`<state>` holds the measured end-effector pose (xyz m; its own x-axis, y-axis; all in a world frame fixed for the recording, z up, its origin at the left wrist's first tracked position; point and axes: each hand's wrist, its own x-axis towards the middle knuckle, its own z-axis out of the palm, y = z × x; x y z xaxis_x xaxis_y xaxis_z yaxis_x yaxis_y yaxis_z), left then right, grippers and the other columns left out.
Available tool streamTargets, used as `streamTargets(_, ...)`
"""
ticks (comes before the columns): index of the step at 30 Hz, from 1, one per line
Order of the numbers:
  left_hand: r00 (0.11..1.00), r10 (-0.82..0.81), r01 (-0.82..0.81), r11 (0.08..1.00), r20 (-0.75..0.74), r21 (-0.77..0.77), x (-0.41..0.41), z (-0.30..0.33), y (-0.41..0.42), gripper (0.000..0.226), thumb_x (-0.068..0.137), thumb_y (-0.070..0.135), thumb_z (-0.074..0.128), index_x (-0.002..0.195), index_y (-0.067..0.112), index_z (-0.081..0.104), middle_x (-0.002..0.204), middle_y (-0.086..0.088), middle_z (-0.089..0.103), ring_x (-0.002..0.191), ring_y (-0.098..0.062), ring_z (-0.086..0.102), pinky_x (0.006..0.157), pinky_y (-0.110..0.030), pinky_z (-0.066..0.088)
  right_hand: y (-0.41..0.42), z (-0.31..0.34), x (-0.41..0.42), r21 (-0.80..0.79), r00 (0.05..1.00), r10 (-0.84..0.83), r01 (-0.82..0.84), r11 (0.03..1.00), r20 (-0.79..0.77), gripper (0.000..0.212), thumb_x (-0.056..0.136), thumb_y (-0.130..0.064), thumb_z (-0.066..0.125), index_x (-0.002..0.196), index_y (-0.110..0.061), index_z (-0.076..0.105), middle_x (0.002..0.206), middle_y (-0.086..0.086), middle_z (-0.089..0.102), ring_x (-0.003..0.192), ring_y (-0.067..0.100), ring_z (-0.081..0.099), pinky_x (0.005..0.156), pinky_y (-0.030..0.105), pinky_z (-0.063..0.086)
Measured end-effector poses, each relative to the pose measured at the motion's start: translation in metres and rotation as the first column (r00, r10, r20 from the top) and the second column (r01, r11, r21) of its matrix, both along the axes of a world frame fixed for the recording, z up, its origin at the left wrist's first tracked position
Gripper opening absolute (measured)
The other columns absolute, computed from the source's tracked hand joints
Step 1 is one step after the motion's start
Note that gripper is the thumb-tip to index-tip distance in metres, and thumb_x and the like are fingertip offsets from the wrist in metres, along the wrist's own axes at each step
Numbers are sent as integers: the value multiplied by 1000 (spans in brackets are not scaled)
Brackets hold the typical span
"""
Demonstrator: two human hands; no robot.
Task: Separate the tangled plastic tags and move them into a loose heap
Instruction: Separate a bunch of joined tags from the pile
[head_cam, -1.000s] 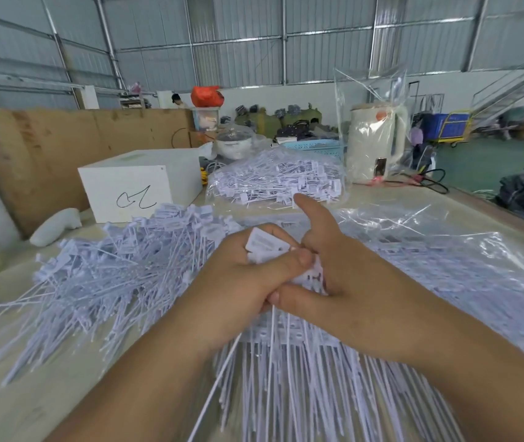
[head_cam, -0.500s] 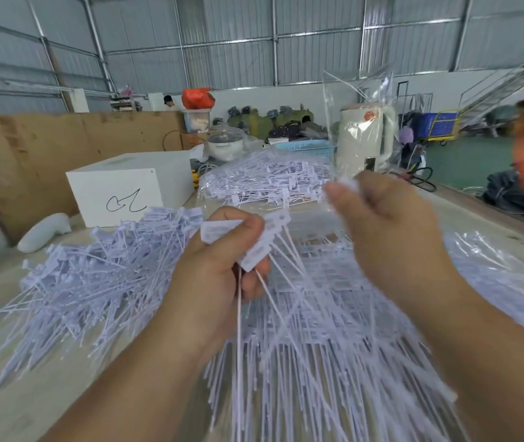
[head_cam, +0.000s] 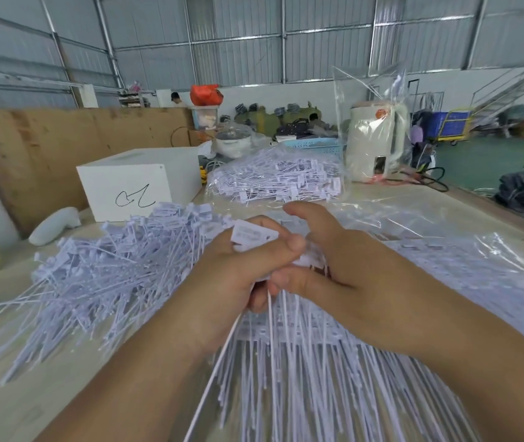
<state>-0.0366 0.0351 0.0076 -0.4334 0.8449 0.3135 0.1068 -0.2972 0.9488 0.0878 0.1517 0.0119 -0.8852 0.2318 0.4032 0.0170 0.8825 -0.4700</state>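
Head view: the two hands have been brought back together since half a second ago, when they were spread apart with tags strung between them. A bunch of tags [head_cam: 256, 237] is now pinched by the left hand [head_cam: 238, 275] between thumb and fingers, just in front of the white box [head_cam: 139, 183]; the right hand [head_cam: 343, 269] is curled against the same bunch, thumb raised. It is judged that another pull-apart is being set up. The loose heap [head_cam: 104, 275] lies beside the box, toward the camera. A handwritten scrawl is seen on the box; the tag print cannot be read.
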Motion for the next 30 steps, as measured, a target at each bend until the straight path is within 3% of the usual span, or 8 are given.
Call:
streamTargets(4,991,20,-30,997,-130,-74,-1,0,1,16,66,25,76,58,27,62,47,8,49,40,-3,41,39,-14,29,-7,-4,0,68,993,-54,46,997,110,80,74,-80,26,142,-55,-9,84,-31,57,83,-8,56,67,20,46)
streamTargets(7,979,89,-103,992,-184,-67,-1,-1,2,13,67,22,71,59,25,61,47,8,47,39,-5,40,41,-15,29,-4,-2,0,14,995,-40,39,999,93,83,76,-77,39,143,-55,-6,86,-19,59,87,-1,59,74,27,51)
streamTargets(10,983,149,-151,988,-106,-9,-4,2,3,15,67,16,67,57,25,60,45,6,48,36,-5,41,38,-11,29,4,6,4,-141,1000,-5,9,990,30,69,79,-67,56,139,-45,29,89,-5,68,76,9,66,71,42,56)
streamTargets(12,982,180,-180,984,-50,8,-9,5,2,14,65,15,68,57,24,62,42,3,47,33,-6,40,37,-10,29,12,11,8,-144,1000,-16,15,989,0,27,83,-60,58,100,-38,58,67,-10,63,53,10,56,53,36,48)
streamTargets(14,982,183,-183,983,-45,-2,-12,6,1,18,68,11,71,58,24,63,42,1,46,32,-7,40,37,-11,28,18,13,11,-157,999,-24,27,987,24,32,90,-50,55,73,-23,55,50,-10,44,43,10,38,46,31,32)
streamTargets(16,983,175,-176,984,-63,-18,-12,4,1,18,70,12,70,58,24,63,42,1,47,33,-8,41,37,-11,29,20,12,11,-151,998,-39,46,987,48,39,94,-43,54,64,-19,47,48,-10,37,43,9,33,46,27,29)
streamTargets(23,971,153,-164,986,-182,-43,-13,1,3,24,61,32,85,63,24,62,46,4,50,40,-9,45,39,-16,32,20,9,6,-158,997,-31,43,987,76,42,96,-36,53,62,-17,38,49,-11,32,46,8,29,46,22,26)
streamTargets(30,984,179,-179,984,-18,12,-10,0,5,20,61,29,76,56,24,58,45,-2,46,34,-7,38,38,-13,28,10,8,1,-297,993,-91,66,953,-73,43,97,-30,55,60,-13,41,44,-9,31,38,6,26,39,18,23)
